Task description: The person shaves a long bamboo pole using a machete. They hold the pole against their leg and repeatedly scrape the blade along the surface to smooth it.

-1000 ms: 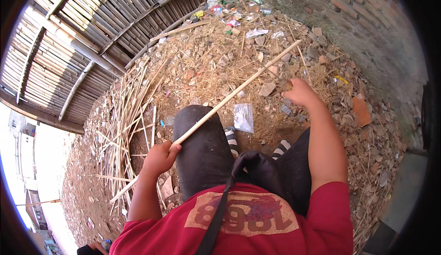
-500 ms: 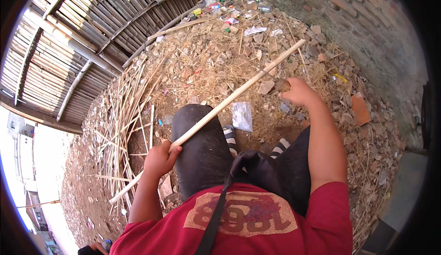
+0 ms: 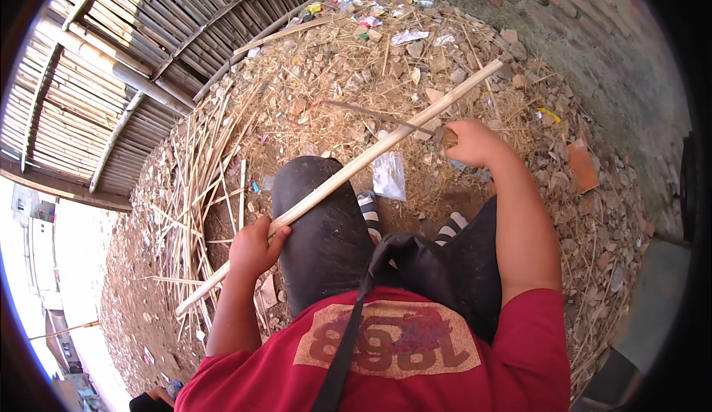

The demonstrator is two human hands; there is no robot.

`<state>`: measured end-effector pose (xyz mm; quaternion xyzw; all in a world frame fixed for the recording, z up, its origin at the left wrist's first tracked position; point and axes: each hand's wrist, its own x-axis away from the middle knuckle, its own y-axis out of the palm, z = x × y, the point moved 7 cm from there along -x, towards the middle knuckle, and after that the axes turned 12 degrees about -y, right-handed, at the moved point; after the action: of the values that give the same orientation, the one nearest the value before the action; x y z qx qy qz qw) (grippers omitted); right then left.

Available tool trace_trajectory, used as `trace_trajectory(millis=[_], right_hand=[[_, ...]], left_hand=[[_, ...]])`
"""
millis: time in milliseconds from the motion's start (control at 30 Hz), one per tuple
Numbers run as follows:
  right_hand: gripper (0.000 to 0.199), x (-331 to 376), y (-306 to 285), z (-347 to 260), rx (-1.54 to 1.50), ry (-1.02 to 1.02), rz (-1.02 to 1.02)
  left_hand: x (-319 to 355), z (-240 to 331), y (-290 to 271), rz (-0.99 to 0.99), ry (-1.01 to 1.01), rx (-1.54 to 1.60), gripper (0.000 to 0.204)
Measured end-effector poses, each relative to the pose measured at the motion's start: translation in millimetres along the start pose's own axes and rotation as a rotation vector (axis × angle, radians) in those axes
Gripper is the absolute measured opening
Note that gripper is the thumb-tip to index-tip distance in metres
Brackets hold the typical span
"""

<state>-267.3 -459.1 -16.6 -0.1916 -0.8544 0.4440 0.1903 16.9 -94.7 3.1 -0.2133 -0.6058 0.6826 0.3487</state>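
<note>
A long pale bamboo stick (image 3: pixel 348 169) runs slantwise across my raised left knee, its far end up to the right. My left hand (image 3: pixel 254 249) is closed around its lower part, and the near end sticks out below the hand. In my closed right hand (image 3: pixel 476 143) is the brown handle of a long, thin-bladed knife (image 3: pixel 363 111). The dark blade points left and crosses the stick beyond my knee. Whether its edge bites into the bamboo I cannot tell.
A heap of split bamboo strips (image 3: pixel 194 212) lies left of my knee. Rubble, straw and litter cover the ground, with a clear plastic bag (image 3: pixel 389 176) between my feet. A bamboo wall (image 3: pixel 170 34) stands far left, a brick wall (image 3: pixel 593 63) right.
The knife blade now shows plainly, stretching left past the stick; before, it was hardly visible. My right hand has moved slightly left and up. The stick has shifted a little.
</note>
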Motion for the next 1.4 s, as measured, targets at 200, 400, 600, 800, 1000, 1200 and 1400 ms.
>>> trace_trajectory(millis=[200,400,600,800,1000,1200,1400], right_hand=[[0.049,12,-6,38,-0.310,0.300,0.057],[0.042,1,-4,7,-0.053,0.038,0.036],[0.042,14,-10,54,-0.451,0.276,0.110],[0.039,5,-7,4,-0.030,0.087,0.052],[0.036,0,2,38,-0.288,0.187,0.128],[0.034,-3,2,-11,-0.032,0.031,0.033],[0.028,9,0,77,-0.279,0.389,0.152]], left_hand=[[-3,0,1,-0.023,-0.008,0.043,0.051],[-3,-3,3,-0.035,-0.015,0.048,0.051],[-7,-3,7,-0.041,-0.005,0.079,0.051],[-2,-2,3,-0.042,-0.032,0.040,0.052],[-6,-5,9,-0.041,-0.020,0.073,0.052],[1,-3,3,-0.048,-0.070,0.010,0.052],[-4,4,-6,-0.047,-0.042,-0.055,0.054]])
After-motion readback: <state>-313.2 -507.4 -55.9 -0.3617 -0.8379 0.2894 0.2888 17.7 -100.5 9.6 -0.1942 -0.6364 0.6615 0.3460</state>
